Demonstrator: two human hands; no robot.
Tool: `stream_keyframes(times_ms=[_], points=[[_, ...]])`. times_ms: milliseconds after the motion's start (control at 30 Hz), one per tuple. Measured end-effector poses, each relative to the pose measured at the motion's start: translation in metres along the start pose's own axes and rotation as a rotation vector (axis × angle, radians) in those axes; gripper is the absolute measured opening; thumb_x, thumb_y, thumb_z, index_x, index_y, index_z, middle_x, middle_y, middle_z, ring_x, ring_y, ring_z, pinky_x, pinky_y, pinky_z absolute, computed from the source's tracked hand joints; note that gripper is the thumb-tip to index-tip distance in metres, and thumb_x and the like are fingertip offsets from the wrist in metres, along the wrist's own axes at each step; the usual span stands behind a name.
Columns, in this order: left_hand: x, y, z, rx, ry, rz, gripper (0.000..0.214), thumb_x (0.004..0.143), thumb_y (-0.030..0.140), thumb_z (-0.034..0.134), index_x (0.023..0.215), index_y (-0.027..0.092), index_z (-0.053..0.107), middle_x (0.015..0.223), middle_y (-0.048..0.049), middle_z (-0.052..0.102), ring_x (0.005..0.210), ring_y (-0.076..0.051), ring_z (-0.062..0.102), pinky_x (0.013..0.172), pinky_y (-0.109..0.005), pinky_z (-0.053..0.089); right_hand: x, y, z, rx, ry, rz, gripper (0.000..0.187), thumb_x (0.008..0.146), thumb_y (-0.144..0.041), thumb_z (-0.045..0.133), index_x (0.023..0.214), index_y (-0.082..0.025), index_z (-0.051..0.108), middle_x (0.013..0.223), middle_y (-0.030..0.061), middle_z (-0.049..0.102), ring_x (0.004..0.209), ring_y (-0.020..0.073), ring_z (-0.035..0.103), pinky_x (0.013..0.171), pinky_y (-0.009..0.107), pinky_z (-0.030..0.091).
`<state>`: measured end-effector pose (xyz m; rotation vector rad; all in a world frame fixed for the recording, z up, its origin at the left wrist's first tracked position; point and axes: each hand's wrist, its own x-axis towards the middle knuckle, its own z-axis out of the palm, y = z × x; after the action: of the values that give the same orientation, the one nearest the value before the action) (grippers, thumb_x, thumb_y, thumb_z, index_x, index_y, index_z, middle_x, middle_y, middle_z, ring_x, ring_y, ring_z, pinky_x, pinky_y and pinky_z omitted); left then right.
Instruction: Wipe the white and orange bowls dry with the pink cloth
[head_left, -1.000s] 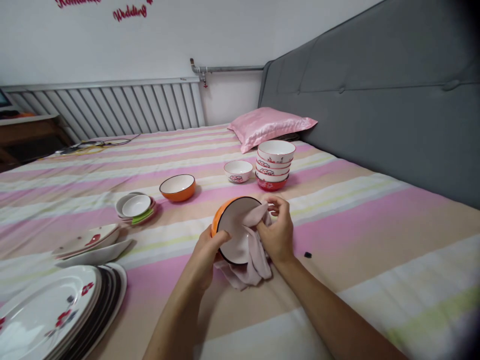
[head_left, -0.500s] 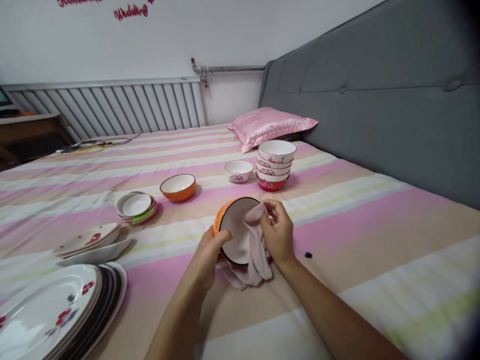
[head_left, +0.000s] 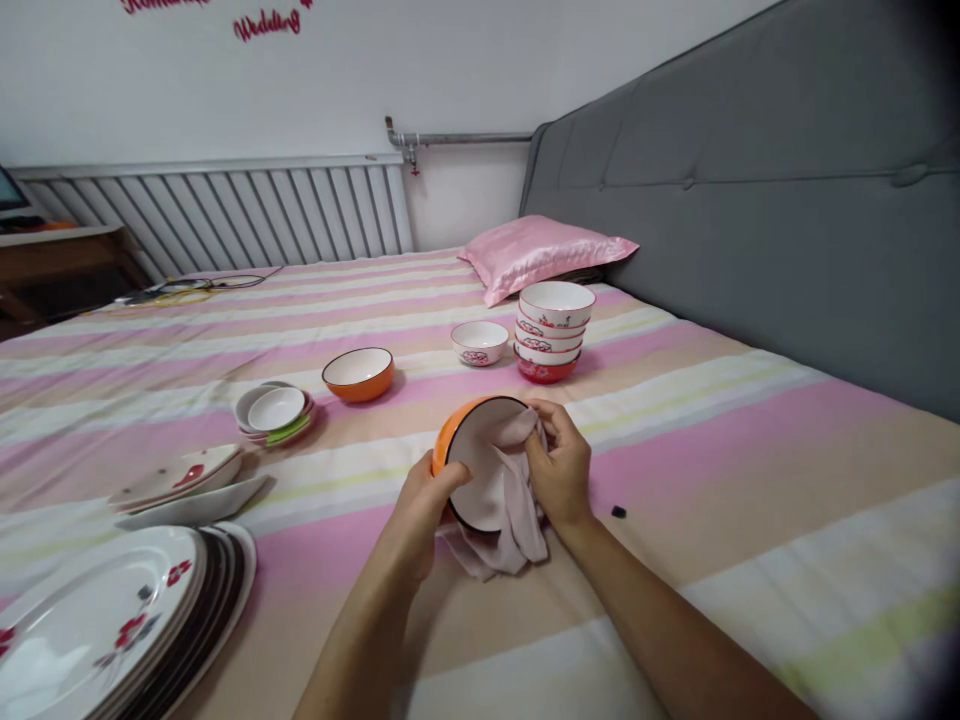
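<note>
An orange bowl (head_left: 475,476) with a white inside and dark rim is tilted on its side above the bed. My left hand (head_left: 422,510) grips its left edge, thumb over the rim on the inside. A pale pink cloth (head_left: 517,515) is draped over the right rim and hangs below the bowl. My right hand (head_left: 559,462) pinches the cloth against that right rim; some of its fingers are hidden behind the bowl and cloth. Beyond the hands, a second orange bowl (head_left: 358,374) sits upright on the bed.
Plates (head_left: 97,600) are stacked at lower left, with oblong dishes (head_left: 180,478) and small bowls (head_left: 276,410) behind them. A white patterned bowl (head_left: 480,343) stands beside a bowl stack (head_left: 555,330). A small black object (head_left: 618,512) lies right. Farther back are a pink pillow (head_left: 544,255) and cables (head_left: 187,288).
Almost nothing differs. The whole view has shifted very slightly, and both hands keep their hold on the bowl and the cloth.
</note>
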<state>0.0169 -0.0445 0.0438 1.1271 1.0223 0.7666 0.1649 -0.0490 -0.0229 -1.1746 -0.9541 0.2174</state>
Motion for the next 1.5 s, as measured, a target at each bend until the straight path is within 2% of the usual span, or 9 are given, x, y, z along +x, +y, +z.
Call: stream_keyframes(times_ms=[500, 700, 900, 1033, 1167, 1333, 1433, 1500], points=[[0.004, -0.006, 0.000, -0.048, 0.053, 0.013, 0.037, 0.061, 0.032, 0.060, 0.092, 0.013, 0.058, 0.074, -0.0024, 0.060, 0.067, -0.017, 0.055, 0.058, -0.027, 0.044, -0.001, -0.005, -0.001, -0.159, -0.030, 0.109, 0.021, 0.080, -0.026, 0.050, 0.100, -0.021, 0.050, 0.080, 0.0018, 0.063, 0.071, 0.0179, 0.060, 0.064, 0.027, 0.044], [0.004, -0.008, 0.001, -0.094, 0.096, 0.031, 0.033, 0.062, 0.031, 0.062, 0.090, 0.012, 0.059, 0.073, -0.0020, 0.059, 0.066, -0.015, 0.053, 0.056, -0.024, 0.043, -0.002, -0.006, 0.000, -0.152, -0.058, 0.172, 0.021, 0.081, -0.028, 0.048, 0.101, -0.021, 0.047, 0.076, 0.0012, 0.062, 0.070, 0.0187, 0.060, 0.064, 0.028, 0.043], [0.007, -0.012, 0.000, -0.157, 0.128, 0.074, 0.032, 0.066, 0.030, 0.061, 0.093, 0.013, 0.060, 0.076, -0.0016, 0.058, 0.069, -0.014, 0.052, 0.057, -0.024, 0.045, -0.002, -0.012, 0.004, -0.090, -0.103, 0.270, 0.020, 0.079, -0.031, 0.051, 0.097, -0.022, 0.047, 0.084, 0.0034, 0.065, 0.078, 0.0200, 0.062, 0.070, 0.030, 0.045], [0.008, -0.013, 0.003, -0.210, 0.130, 0.114, 0.034, 0.067, 0.029, 0.062, 0.097, 0.013, 0.060, 0.082, -0.0024, 0.061, 0.073, -0.015, 0.054, 0.061, -0.024, 0.046, -0.003, -0.010, 0.007, 0.053, -0.161, 0.365, 0.027, 0.076, -0.035, 0.059, 0.099, -0.022, 0.051, 0.094, 0.0043, 0.066, 0.089, 0.0208, 0.063, 0.079, 0.034, 0.047], [0.004, -0.011, 0.009, -0.227, 0.124, 0.153, 0.043, 0.062, 0.025, 0.064, 0.103, 0.014, 0.058, 0.086, -0.0026, 0.063, 0.077, -0.016, 0.057, 0.065, -0.024, 0.046, -0.006, -0.009, 0.010, 0.375, -0.263, 0.572, 0.031, 0.073, -0.034, 0.066, 0.099, -0.021, 0.059, 0.102, 0.0058, 0.068, 0.098, 0.0230, 0.063, 0.084, 0.036, 0.049], [0.003, -0.012, 0.013, -0.174, 0.142, 0.214, 0.044, 0.057, 0.024, 0.066, 0.099, 0.015, 0.057, 0.085, -0.0034, 0.064, 0.081, -0.020, 0.060, 0.070, -0.027, 0.046, -0.008, -0.019, 0.009, 0.610, -0.375, 0.852, 0.036, 0.065, -0.027, 0.075, 0.098, -0.017, 0.063, 0.082, 0.0059, 0.072, 0.079, 0.0248, 0.068, 0.070, 0.036, 0.054], [0.003, -0.012, 0.015, -0.112, 0.175, 0.266, 0.042, 0.057, 0.023, 0.066, 0.097, 0.016, 0.055, 0.089, -0.0042, 0.064, 0.086, -0.021, 0.061, 0.074, -0.028, 0.047, -0.010, -0.020, 0.009, 0.672, -0.422, 0.929, 0.039, 0.067, -0.029, 0.074, 0.101, -0.016, 0.062, 0.080, 0.0058, 0.072, 0.074, 0.0236, 0.068, 0.066, 0.035, 0.054], [0.002, -0.012, 0.018, -0.094, 0.196, 0.276, 0.043, 0.058, 0.023, 0.069, 0.098, 0.017, 0.053, 0.094, -0.0053, 0.064, 0.089, -0.022, 0.061, 0.075, -0.029, 0.048, -0.012, -0.019, 0.010, 0.705, -0.451, 0.935, 0.039, 0.070, -0.032, 0.072, 0.105, -0.017, 0.061, 0.084, 0.0066, 0.072, 0.077, 0.0235, 0.068, 0.066, 0.034, 0.054]])
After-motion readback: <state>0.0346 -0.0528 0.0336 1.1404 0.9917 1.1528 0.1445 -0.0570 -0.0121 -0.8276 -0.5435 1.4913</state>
